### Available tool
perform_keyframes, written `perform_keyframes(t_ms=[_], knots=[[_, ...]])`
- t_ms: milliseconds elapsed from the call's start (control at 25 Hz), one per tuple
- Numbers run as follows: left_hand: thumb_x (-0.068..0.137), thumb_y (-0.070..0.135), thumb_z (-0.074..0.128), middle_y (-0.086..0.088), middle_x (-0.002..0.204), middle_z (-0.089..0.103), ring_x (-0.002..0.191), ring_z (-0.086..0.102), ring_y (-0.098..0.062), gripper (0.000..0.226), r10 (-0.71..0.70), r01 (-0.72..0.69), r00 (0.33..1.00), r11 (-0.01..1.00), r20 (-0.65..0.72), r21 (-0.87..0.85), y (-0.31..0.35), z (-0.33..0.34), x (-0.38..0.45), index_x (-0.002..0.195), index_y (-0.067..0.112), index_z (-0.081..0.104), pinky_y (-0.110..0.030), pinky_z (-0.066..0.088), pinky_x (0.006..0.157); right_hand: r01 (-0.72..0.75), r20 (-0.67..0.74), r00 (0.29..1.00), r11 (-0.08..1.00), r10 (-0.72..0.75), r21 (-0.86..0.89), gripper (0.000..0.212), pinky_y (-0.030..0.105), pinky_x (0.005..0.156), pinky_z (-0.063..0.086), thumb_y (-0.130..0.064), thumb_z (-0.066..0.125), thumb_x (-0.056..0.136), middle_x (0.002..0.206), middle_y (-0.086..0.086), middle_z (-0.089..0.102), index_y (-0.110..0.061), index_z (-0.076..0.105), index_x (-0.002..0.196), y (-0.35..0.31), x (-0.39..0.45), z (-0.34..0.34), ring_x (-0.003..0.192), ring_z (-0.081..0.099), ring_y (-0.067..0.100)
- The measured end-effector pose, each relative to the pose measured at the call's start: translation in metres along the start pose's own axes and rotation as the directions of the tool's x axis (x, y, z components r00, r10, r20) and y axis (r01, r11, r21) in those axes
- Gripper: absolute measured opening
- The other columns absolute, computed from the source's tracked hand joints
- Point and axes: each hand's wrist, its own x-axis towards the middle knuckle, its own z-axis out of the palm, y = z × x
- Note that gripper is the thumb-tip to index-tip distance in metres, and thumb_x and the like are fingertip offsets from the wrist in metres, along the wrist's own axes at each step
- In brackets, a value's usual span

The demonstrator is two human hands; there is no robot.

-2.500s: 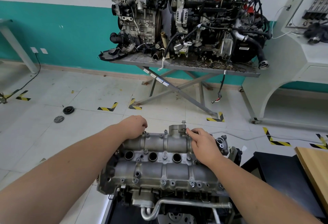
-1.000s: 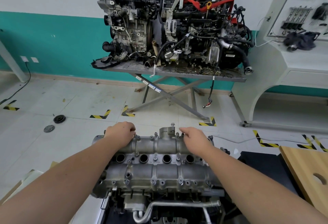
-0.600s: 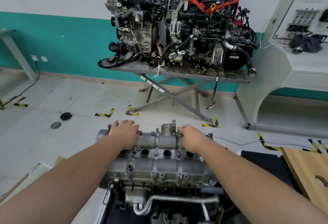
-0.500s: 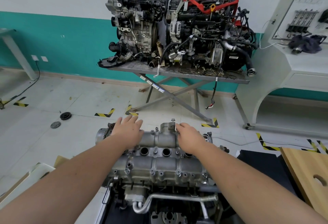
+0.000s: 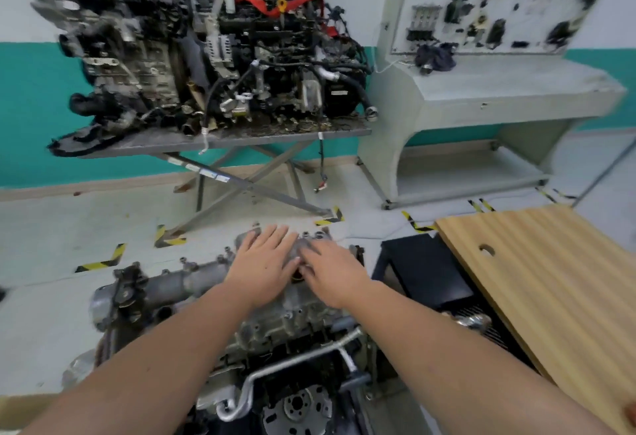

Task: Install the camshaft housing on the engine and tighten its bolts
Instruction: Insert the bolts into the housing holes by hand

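Looking down from the head view, saw both hands lying on top of the camshaft housing. Found the left hand flat, fingers straight and spread, pointing away from the body, gripping nothing. Found the right hand close beside it, fingers also loose and stretched out, holding nothing, though a bit blurred. Saw no tool in either hand.

Found the housing right under both palms, sitting on top of the engine. Noticed its long side running across the body, from near and left of the hands to far and right of them. Had both hands resting toward the right end of it. Saw a long bare stretch of grey metal reaching out to the left of the left hand, and only a short bit past the right hand. Judged the left hand nearer to that long bare part, and the right hand nearer to the short end.

Spotted small bolts poking up along the far edge, left of the left hand. Could not tell if tight or loose; too blurry. Judged the bolts to be the next job: would need fingers to curl and pinch, or a tool. Saw a wooden board well off to the right of the right hand.
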Motion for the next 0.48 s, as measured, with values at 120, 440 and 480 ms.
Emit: perform_keyframes(t_ms=[120,440,480], knots=[[0.106,0.035,0.034,-0.006,0.118,0.064,0.114,0.058,-0.027,0.032,0.218,-0.215,0.975,0.975,0.047,-0.062,0.062,0.003,0.021,0.107,0.018,0.061,-0.038,0.042,0.093,-0.125,0.019,0.992,0.989,0.124,0.084,0.035,0.044,0.08,0.049,-0.027,0.04,0.103,0.108,0.018,0.061,-0.002,0.065,0.107,0.024,-0.044,-0.002,0.101,0.058,0.037],[0.106,0.031,0.035,0.004,0.082,0.055,0.082,0.058,-0.02,0.027,0.553,-0.506,0.818,0.822,0.157,-0.26,0.266,0.049,0.065,0.085,0.021,0.049,-0.036,0.044,0.075,-0.547,0.02,0.827,0.798,0.561,0.254,0.031,0.04,0.073,0.043,-0.025,0.041,0.101,0.097,0.017,0.062,-0.005,0.064,0.095,0.147,-0.203,0.005,0.092,0.059,0.037],[0.106,0.032,0.036,0.004,0.08,0.054,0.08,0.057,-0.019,0.028,0.586,-0.533,0.79,0.801,0.178,-0.273,0.295,0.057,0.069,0.084,0.02,0.049,-0.036,0.044,0.074,-0.59,0.036,0.797,0.764,0.603,0.261,0.03,0.04,0.073,0.043,-0.024,0.041,0.101,0.097,0.017,0.063,-0.005,0.063,0.094,0.164,-0.226,0.008,0.092,0.059,0.036]])
